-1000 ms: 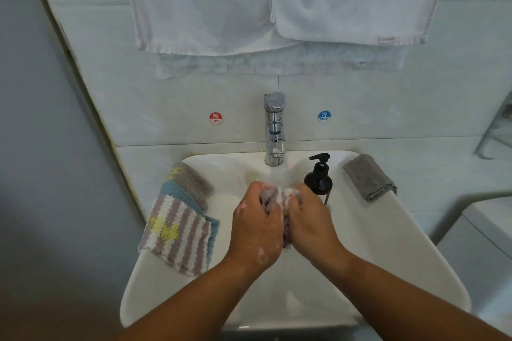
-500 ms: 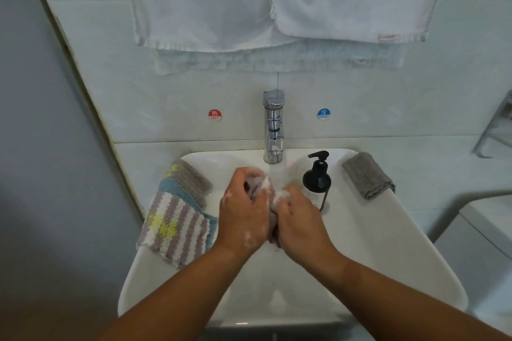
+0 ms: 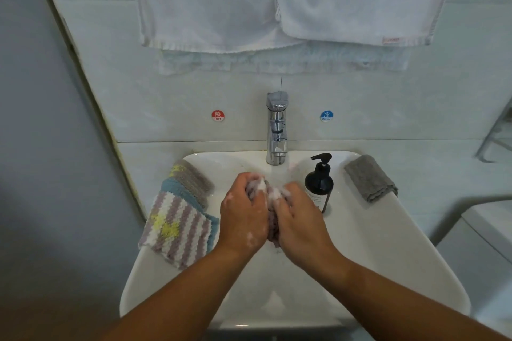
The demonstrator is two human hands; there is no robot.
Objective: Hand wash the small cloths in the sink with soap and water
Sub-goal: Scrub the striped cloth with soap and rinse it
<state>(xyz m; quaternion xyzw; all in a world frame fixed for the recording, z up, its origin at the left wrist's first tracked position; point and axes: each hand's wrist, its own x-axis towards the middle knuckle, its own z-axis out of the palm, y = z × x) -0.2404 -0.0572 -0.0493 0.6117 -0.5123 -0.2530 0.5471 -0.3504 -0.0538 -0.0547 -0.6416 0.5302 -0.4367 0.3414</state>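
Two hands meet over the middle of the sink [image 3: 415, 257], forearms coming in from 6 o'clock. Left hand [image 3: 243, 219] and right hand [image 3: 300, 221] are side by side, backs up, with one small cloth [image 3: 273, 231] bunched between them. It looks purplish-grey and is mostly hidden by the palms. Left fingers [image 3: 246, 178] are curled tight over the top of the wad and right fingers [image 3: 293, 189] are curled round its other side, so both hands grip the same cloth and hold nothing else. Suds [image 3: 263, 188] sit white on top of the wad, with flecks on the back of the left hand. Faucet [image 3: 276, 130] is at 12 o'clock, spout just beyond the hands; can't tell if water is running. Soap bottle [image 3: 319, 183], dark with a black pump, stands upright on the sink at 1 o'clock, just beside the right hand and partly behind it. Grey cloth [image 3: 370, 177] lies folded on the rim at 2 o'clock, apart from the bottle. Three more cloths overlap on the rim at 9 to 10 o'clock. Striped cloth [image 3: 177, 227], purple-white with a yellow patch, is on top and nearest, partly hanging over the outer edge. Blue cloth [image 3: 174, 187] is under it, and brown cloth [image 3: 194, 178] with a yellow patch is farthest back. Striped cloth's edge is near the left hand; contact can't be told. On the wall, HOT sticker [image 3: 218, 115] is at 9 o'clock of the faucet and COLD sticker [image 3: 326, 116] at 3 o'clock. Two white towels [image 3: 205, 0] hang above at 12.
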